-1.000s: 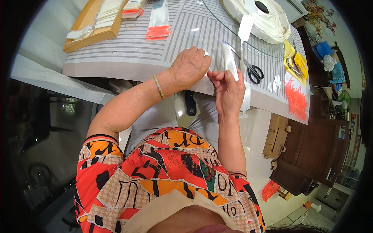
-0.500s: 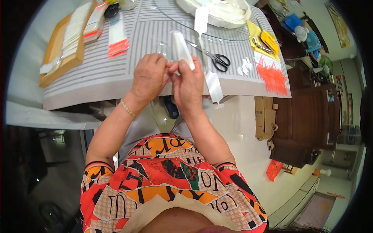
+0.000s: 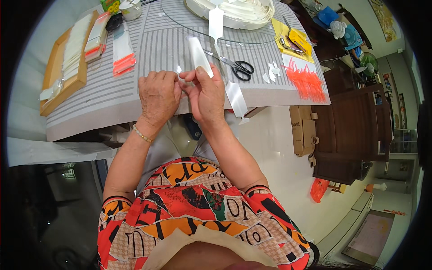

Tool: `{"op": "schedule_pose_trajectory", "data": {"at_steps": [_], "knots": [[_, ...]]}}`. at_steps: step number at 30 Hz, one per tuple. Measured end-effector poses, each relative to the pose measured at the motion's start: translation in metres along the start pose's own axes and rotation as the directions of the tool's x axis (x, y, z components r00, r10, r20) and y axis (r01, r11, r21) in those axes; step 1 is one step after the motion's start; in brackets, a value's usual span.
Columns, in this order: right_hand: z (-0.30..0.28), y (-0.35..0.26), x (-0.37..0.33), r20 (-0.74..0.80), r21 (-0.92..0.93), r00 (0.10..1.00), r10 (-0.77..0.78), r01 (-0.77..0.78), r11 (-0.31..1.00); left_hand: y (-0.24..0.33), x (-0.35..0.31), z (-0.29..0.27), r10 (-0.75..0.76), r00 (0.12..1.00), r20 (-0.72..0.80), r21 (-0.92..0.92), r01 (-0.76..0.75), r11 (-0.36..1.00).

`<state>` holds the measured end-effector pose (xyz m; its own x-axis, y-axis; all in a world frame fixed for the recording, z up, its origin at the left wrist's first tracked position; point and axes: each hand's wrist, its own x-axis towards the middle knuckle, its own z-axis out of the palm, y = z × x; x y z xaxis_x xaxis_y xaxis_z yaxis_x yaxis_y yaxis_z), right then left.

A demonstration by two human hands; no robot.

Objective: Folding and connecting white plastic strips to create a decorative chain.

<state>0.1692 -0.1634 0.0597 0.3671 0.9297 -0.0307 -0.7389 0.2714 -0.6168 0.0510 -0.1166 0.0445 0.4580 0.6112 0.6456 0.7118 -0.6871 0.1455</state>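
Observation:
Over the table's near edge, my right hand point(image 3: 207, 92) grips a narrow white packet point(image 3: 199, 56) between thumb and fingers, its far end tilted up and away. Close beside it, my left hand point(image 3: 158, 96) is closed, fingertips pinched together near the right fingers. A small pale bit point(image 3: 179, 69) shows at those fingertips, too small to name. Just right of the packet, a white ribbon of joined labels point(image 3: 235, 100) runs down from a large roll point(image 3: 245, 13) and hangs over the edge. Black-handled scissors point(image 3: 243, 70) lie behind the ribbon, blades partly covered by it.
At the left stands a wooden tray point(image 3: 83, 74) of white packets. Orange-ended packets point(image 3: 123, 54) lie beside it. Right of the scissors are white scraps point(image 3: 272, 72), a pile of orange-red strips point(image 3: 306, 85) and a yellow cutter point(image 3: 300, 41). A white cup point(image 3: 130, 10) is at the back.
My hands have moved slightly apart, the left one shifting left. The clear film seen between them before no longer shows. The whole view has shifted a little; the white packet stays in my right hand.

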Motion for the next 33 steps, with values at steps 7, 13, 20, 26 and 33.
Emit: {"op": "schedule_pose_trajectory", "data": {"at_steps": [7, 13, 20, 26, 33], "knots": [[-0.003, 0.029, -0.016, 0.025, -0.135, 0.998, 0.052, -0.048, 0.990, -0.021, -0.015, -0.004, -0.041, 0.998, -0.051, -0.052, 0.038, 0.998], [-0.005, 0.033, -0.073, 0.045, -0.576, 0.998, 0.041, -0.007, 0.817, -0.044, -0.035, -0.016, -0.107, 0.994, -0.009, -0.095, 0.106, 0.990], [-0.037, 0.031, -0.095, 0.161, -0.870, 0.986, 0.032, 0.127, 0.476, -0.052, -0.043, -0.025, -0.119, 0.993, 0.009, -0.109, 0.119, 0.987], [-0.036, 0.018, -0.086, 0.634, -0.701, 0.773, 0.011, 0.581, -0.414, -0.048, -0.044, -0.026, -0.081, 0.997, 0.012, -0.095, 0.081, 0.992], [-0.035, 0.007, -0.079, 0.650, -0.484, 0.744, 0.156, 0.562, -0.671, -0.041, -0.044, -0.026, -0.047, 0.999, 0.010, -0.131, 0.048, 0.990]]}}
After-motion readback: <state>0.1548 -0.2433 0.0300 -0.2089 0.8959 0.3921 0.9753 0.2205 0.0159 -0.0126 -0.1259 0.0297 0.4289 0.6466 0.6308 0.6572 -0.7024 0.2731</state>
